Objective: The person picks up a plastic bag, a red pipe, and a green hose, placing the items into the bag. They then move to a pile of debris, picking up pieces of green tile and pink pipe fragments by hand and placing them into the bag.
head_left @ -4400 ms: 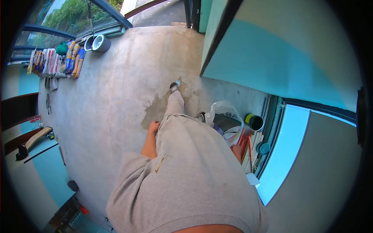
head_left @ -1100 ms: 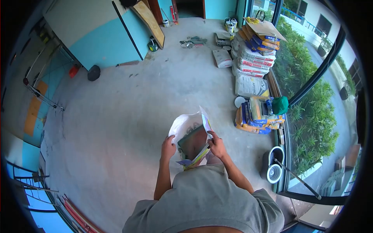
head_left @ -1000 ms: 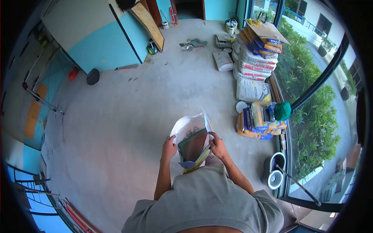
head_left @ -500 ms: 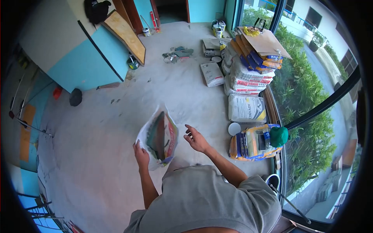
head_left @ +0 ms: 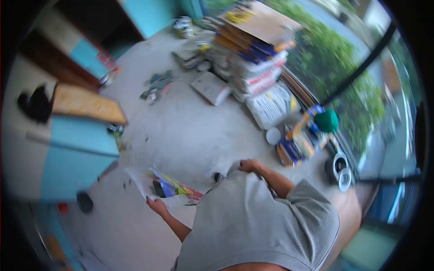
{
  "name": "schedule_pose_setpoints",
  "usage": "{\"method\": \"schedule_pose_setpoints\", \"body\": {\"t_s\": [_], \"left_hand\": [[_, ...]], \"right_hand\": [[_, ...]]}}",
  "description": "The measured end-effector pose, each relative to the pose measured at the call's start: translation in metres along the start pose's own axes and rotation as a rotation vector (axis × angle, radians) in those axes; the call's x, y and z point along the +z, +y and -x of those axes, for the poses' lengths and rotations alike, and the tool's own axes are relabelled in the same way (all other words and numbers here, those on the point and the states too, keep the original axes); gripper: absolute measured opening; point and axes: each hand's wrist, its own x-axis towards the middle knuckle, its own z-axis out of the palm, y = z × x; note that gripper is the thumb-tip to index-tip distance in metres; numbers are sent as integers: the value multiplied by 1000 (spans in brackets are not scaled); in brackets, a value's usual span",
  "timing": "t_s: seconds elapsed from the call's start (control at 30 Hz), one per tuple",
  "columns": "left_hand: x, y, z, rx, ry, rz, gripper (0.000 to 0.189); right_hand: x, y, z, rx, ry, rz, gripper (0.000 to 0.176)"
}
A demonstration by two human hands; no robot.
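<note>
My left hand point(head_left: 157, 206) grips the edge of an open plastic sack point(head_left: 177, 201), white on one side with red, yellow-green and purple print. The sack hangs out to the left of my body, its mouth spread, and a dark shape shows by the opening. My right hand point(head_left: 247, 165) is in front of my body at the edge of the grey clothing, knuckles up, its fingers blurred and partly hidden. A dark shoe tip point(head_left: 218, 176) pokes out on the floor between the two hands.
Stacked cement bags point(head_left: 260, 74) topped with cardboard stand by the window. Nearer are a blue-and-orange bag point(head_left: 289, 151), a green cap point(head_left: 326, 121) and a bucket point(head_left: 340, 165). Rags or scraps point(head_left: 157, 86) lie on the floor. A wooden board point(head_left: 88, 106) leans at the left.
My view has swung to the right and blurred. The sack in my left hand has tilted over to the left. My right hand has drawn back from beside the sack to my body.
</note>
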Motion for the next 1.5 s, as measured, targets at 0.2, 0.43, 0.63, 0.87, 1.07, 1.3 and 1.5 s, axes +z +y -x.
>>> {"method": "schedule_pose_setpoints", "body": {"t_s": [0.2, 0.43, 0.63, 0.87, 1.07, 1.3, 1.5], "left_hand": [[54, 74, -119, 50, -275, 57, 53], [135, 96, -259, -65, -270, -79, 55], [166, 135, -344, -121, -69, -4, 59], [186, 196, -373, -56, -110, -123, 62], [254, 192, -439, -162, -129, -81, 56], [299, 197, -579, -172, -74, -57, 44], [282, 212, -627, -221, -16, -78, 37]], "right_hand": [[-69, -58, -70, 74, -11, -108, 56], [-164, -79, -210, 66, -145, -230, 68], [-246, -83, -354, -175, -453, -58, 51], [-326, -122, -424, -87, -617, -79, 53], [-410, -171, -499, -121, -544, -20, 47], [-498, -257, -619, -88, 19, 84, 44], [-534, -307, -698, -184, 168, -71, 41]]}}
